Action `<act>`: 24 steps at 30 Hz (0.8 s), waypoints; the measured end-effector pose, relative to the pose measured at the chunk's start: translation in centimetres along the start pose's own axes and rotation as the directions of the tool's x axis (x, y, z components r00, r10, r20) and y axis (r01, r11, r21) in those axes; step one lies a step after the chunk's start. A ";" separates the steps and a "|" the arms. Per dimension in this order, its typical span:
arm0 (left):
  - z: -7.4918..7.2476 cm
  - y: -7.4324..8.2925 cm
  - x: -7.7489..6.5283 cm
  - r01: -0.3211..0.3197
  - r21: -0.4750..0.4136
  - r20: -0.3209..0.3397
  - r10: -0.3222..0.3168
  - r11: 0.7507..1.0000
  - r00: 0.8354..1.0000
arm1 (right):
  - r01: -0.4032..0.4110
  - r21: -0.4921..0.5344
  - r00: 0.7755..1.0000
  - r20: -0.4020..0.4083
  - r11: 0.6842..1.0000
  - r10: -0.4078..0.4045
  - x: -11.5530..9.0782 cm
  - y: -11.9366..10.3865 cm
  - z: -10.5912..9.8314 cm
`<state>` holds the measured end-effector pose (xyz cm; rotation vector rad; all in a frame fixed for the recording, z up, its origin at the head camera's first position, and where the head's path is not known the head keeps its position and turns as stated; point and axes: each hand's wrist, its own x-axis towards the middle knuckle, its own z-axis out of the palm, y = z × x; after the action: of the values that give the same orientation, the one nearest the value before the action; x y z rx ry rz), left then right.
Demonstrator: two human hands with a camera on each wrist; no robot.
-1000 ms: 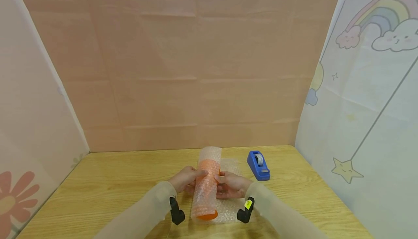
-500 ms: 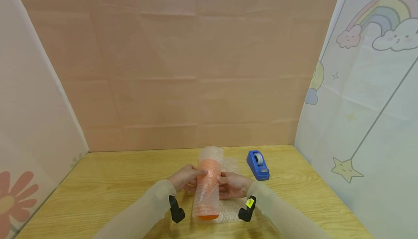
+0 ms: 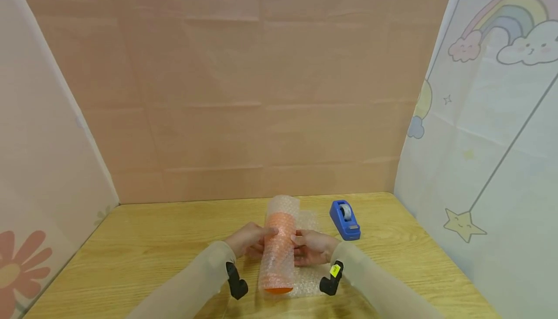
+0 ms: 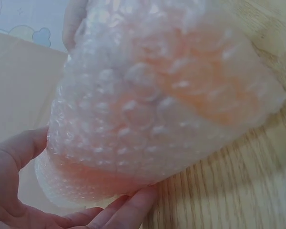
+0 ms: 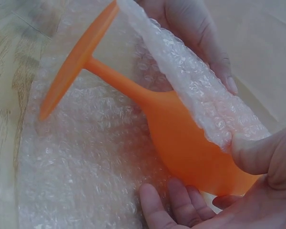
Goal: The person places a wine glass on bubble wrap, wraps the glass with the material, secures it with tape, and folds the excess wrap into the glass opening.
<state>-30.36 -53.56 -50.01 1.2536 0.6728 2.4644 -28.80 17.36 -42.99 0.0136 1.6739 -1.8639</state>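
– Tan backdrop (image 3: 261,115) behind, wood-grain tabletop (image 3: 165,251) below. Where to log the orange goblet (image 5: 157,109)?
– Lying on its side inside rolled bubble wrap (image 3: 281,205), lower middle of the head frame. Blue tape dispenser (image 3: 345,220) farther right, untouched.
– How far along?
– Looks partway: covered over the top, but bare along the right side; loose sheet (image 3: 307,280) lying flat, right of the roll. Apparently left: winding that in.
– Pointing which way?
– Long axis nearly vertical in the head frame. Foot (image 5: 78,62) toward the bottom, bowl (image 5: 190,152) toward the top.
– Fingers?
– Left hand (image 3: 251,240): clamped on the wrap, thumb on top, rest underneath. Right hand (image 3: 316,246): thumb on the wrap's edge, rest curled below the bowl, pinching.
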 end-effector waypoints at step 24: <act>-0.8 -0.1 -0.6 -0.027 -0.045 -0.010 0.026 0.999 1.000 | -0.005 0.018 1.000 0.013 1.000 0.005 -0.1 -0.1 0.1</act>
<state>-30.67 -53.96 -50.91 1.2430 0.6035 2.4939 -28.71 17.31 -42.79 0.0131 1.6470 -1.8709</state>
